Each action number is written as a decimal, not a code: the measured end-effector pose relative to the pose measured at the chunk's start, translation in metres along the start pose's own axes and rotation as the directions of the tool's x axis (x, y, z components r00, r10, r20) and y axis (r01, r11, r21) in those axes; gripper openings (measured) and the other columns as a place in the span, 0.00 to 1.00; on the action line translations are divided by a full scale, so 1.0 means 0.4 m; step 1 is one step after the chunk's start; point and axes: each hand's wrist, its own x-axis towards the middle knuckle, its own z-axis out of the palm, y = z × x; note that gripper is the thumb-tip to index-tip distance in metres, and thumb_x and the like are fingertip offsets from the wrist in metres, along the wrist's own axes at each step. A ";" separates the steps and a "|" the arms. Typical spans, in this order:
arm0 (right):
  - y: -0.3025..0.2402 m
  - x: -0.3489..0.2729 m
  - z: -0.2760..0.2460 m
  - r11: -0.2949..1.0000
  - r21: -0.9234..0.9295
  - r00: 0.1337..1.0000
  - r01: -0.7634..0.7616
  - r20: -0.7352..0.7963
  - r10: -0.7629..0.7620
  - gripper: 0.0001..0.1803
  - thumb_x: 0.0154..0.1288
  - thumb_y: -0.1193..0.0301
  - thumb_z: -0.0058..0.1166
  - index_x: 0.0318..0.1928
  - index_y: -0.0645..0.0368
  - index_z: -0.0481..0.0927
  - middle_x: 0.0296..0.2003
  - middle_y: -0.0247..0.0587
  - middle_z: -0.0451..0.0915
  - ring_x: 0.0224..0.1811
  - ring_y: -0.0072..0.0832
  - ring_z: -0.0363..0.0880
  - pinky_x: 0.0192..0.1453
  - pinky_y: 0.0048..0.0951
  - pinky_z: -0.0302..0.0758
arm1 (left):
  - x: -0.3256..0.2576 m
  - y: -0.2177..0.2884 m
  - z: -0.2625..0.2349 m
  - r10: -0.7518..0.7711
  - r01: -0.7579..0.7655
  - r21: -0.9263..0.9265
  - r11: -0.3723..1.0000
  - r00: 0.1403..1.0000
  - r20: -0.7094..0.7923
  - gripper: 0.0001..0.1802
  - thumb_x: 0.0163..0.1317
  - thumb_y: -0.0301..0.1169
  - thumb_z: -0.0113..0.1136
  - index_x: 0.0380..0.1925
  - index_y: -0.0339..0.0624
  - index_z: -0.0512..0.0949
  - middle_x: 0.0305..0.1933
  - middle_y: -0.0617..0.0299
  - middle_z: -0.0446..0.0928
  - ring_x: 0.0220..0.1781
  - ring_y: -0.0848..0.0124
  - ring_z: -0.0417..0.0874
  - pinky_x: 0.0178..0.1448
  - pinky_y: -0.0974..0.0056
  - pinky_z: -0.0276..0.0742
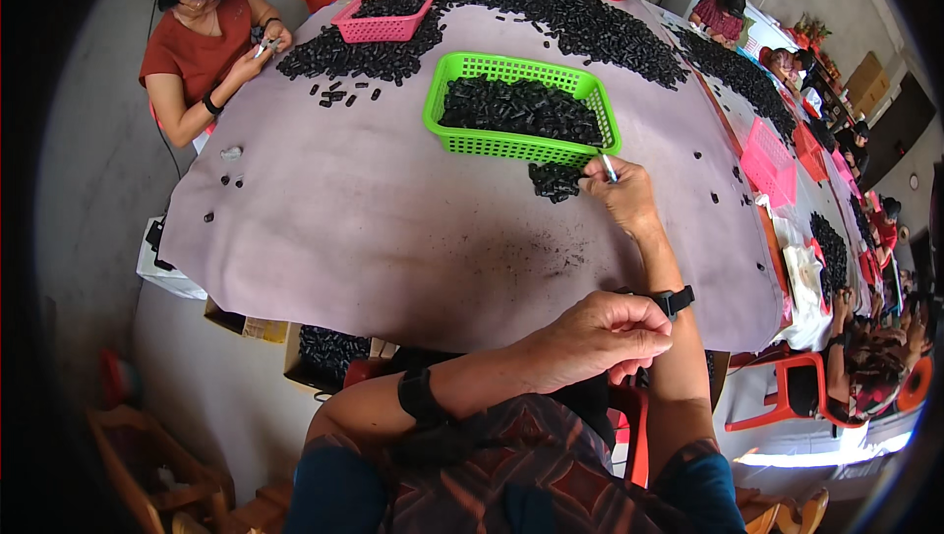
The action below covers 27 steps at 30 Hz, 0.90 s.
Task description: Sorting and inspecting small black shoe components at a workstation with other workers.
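Note:
My right hand (pixel 623 192) reaches out to the near right corner of the green basket (pixel 511 146). It is closed round a slim silver-and-white tool (pixel 609 169), its kind too small to tell. Beside those fingers a small heap of short black cylindrical pieces (pixel 554 181) lies on the cloth. Similar black pieces (pixel 521 109) fill much of the basket. Nearer my body, my left hand (pixel 600 335) is held over my right forearm, below the dark wristband. Its fingers are curled and pressed together; whatever they pinch, if anything, is hidden.
A pale mauve cloth (pixel 364 229) covers the table, with dark crumbs before me. Large mounds of black pieces (pixel 551 8) lie at the back, beside a pink basket (pixel 386 13). A person in red (pixel 211 47) works at the left; others sit along the right-hand table.

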 end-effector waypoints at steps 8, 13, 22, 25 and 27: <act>-0.003 -0.010 0.038 0.846 -0.487 0.975 0.219 0.129 -0.179 0.09 0.49 0.75 0.59 0.33 0.60 0.77 0.31 0.45 0.77 0.33 0.39 0.77 0.39 0.34 0.73 | 0.001 -0.003 0.003 0.001 -0.001 -0.008 1.000 1.000 -0.015 0.07 0.62 0.29 0.52 0.35 0.35 0.73 0.24 0.66 0.70 0.22 0.81 0.69 0.27 0.75 0.65; -0.019 -0.015 0.067 0.712 -0.648 0.959 0.269 0.252 -0.132 0.07 0.50 0.71 0.56 0.31 0.58 0.77 0.33 0.46 0.74 0.37 0.44 0.75 0.41 0.40 0.71 | 0.003 -0.010 -0.007 0.030 -0.030 -0.004 1.000 0.999 -0.027 0.07 0.62 0.29 0.52 0.35 0.35 0.73 0.24 0.66 0.70 0.22 0.81 0.69 0.27 0.75 0.65; -0.027 -0.032 0.051 0.802 -0.582 0.987 0.135 0.151 -0.057 0.06 0.46 0.75 0.53 0.28 0.59 0.79 0.23 0.42 0.79 0.23 0.39 0.76 0.32 0.34 0.72 | 0.008 -0.006 -0.029 0.142 -0.153 -0.037 0.988 0.967 -0.213 0.07 0.61 0.28 0.53 0.37 0.38 0.74 0.26 0.66 0.71 0.24 0.81 0.70 0.27 0.75 0.66; -0.050 -0.052 0.035 0.999 -0.051 0.994 -0.010 0.109 0.015 0.06 0.48 0.76 0.52 0.30 0.60 0.79 0.22 0.33 0.77 0.17 0.22 0.70 0.22 0.24 0.66 | 0.014 0.002 -0.064 0.180 -0.219 -0.066 0.973 0.911 -0.372 0.07 0.60 0.29 0.54 0.37 0.40 0.74 0.28 0.68 0.71 0.25 0.81 0.70 0.28 0.75 0.66; -0.137 -0.089 0.032 0.919 0.339 0.977 -0.200 0.136 0.163 0.07 0.52 0.76 0.50 0.32 0.62 0.78 0.20 0.27 0.73 0.14 0.10 0.59 0.16 0.16 0.53 | 0.013 0.012 -0.098 0.225 -0.260 -0.037 0.965 0.889 -0.399 0.07 0.59 0.30 0.55 0.37 0.43 0.74 0.30 0.70 0.71 0.28 0.81 0.70 0.31 0.74 0.67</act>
